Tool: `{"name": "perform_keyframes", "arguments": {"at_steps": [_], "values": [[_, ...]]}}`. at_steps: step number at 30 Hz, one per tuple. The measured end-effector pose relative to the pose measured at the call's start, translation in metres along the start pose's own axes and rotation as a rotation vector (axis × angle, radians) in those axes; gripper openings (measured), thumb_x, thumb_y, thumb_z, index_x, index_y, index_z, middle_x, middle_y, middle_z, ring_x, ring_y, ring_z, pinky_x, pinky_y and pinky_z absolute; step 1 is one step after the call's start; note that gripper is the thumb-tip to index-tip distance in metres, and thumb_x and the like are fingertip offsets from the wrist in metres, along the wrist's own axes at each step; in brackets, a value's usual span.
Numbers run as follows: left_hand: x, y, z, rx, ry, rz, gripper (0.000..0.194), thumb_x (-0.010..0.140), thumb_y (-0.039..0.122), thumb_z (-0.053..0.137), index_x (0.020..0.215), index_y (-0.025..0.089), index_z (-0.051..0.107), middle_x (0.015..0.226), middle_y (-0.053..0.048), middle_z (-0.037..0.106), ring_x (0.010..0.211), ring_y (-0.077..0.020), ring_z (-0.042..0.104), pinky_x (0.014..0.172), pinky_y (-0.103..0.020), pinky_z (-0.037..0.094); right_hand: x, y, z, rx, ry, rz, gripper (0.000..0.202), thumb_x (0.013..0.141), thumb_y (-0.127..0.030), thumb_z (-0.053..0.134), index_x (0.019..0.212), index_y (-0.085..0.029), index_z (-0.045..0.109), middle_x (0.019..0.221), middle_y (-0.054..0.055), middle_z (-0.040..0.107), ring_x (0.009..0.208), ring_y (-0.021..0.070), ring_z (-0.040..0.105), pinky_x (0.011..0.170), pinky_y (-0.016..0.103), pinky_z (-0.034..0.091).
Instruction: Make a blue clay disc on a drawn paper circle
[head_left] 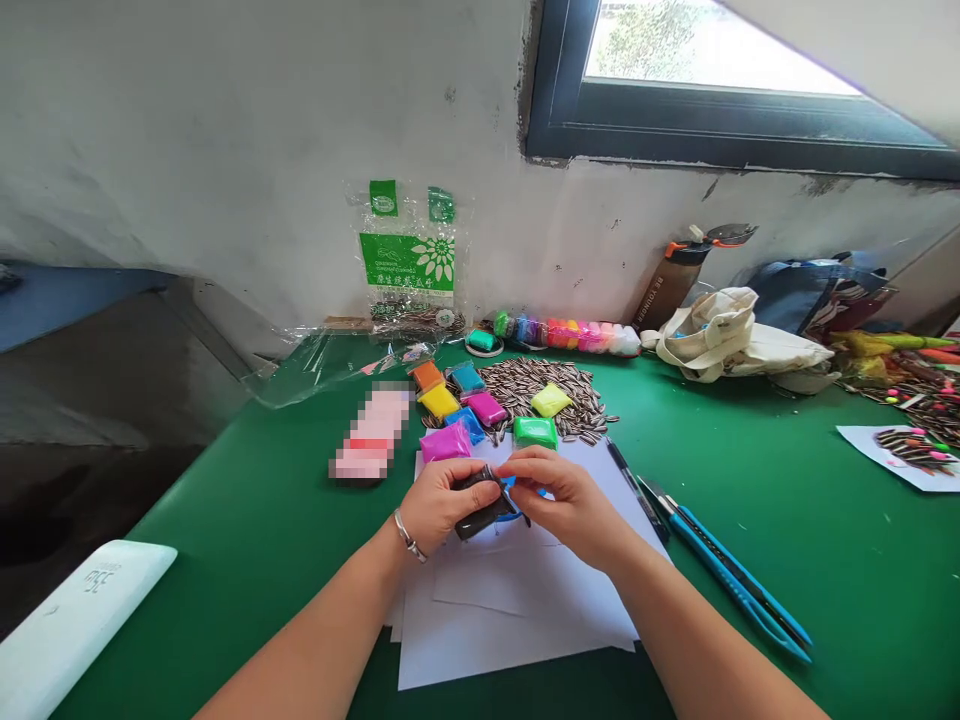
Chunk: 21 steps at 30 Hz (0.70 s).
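Note:
A packet of black modelling clay (481, 512) is held in my left hand (442, 500), its fingers wrapped round it. My right hand (559, 490) is closed in a pinch at the packet's upper right edge; the fingertips partly hide what they grip. Beneath both hands lie sheets of white paper (517, 630). Something blue (511, 516) on the paper shows between my hands, mostly covered. Just beyond my fingers are wrapped clay packets: magenta (445, 441), green (535, 432), yellow (438, 402) and several others. Behind them spreads a pile of sunflower seeds (536, 385).
Right of the paper lie a black pen (630, 475), a utility knife (656, 500) and blue tweezers (739, 580). A pixelated pink item (373, 435) and a white device (82, 620) are left. Along the wall stand a seed bag (412, 260), bottle (671, 280) and cloth bag (720, 335).

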<state>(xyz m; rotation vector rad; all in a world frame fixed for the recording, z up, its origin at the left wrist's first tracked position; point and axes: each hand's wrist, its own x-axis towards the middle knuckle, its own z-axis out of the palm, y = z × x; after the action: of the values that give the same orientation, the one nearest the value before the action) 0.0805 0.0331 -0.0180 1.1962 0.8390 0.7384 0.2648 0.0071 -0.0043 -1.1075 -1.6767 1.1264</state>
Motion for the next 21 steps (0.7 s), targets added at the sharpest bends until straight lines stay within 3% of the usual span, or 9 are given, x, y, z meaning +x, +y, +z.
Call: {"name": "perform_keyframes", "arguments": {"at_steps": [4,9,21], "values": [[0.000,0.000,-0.001,-0.044,0.003,0.009,0.033,0.070,0.037,0.074,0.091,0.012,0.072,0.076,-0.003,0.067,0.067,-0.0131,0.057,0.064,-0.023,0.045,0.001,0.005,0.002,0.058,-0.035,0.017,0.025,0.086,-0.027,0.054,0.106,-0.024,0.068,0.096,0.005,0.062,0.085,0.0159,0.057,0.073,0.030,0.047],[-0.001,0.000,0.000,-0.074,-0.003,-0.023,0.034,0.068,0.039,0.075,0.089,0.012,0.073,0.073,-0.003,0.066,0.064,-0.0129,0.057,0.060,-0.022,0.044,0.002,0.010,-0.001,0.165,-0.082,0.117,0.027,0.083,-0.034,0.059,0.103,-0.020,0.070,0.090,0.004,0.064,0.079,0.0154,0.056,0.069,0.030,0.046],[-0.002,0.003,0.004,-0.007,0.036,-0.046,0.038,0.062,0.043,0.077,0.083,0.012,0.073,0.072,-0.004,0.067,0.064,-0.0153,0.058,0.060,-0.025,0.046,0.003,-0.001,-0.007,0.061,-0.109,0.031,0.015,0.076,-0.021,0.063,0.089,-0.021,0.072,0.082,0.002,0.061,0.076,0.0138,0.055,0.067,0.027,0.045]]}}
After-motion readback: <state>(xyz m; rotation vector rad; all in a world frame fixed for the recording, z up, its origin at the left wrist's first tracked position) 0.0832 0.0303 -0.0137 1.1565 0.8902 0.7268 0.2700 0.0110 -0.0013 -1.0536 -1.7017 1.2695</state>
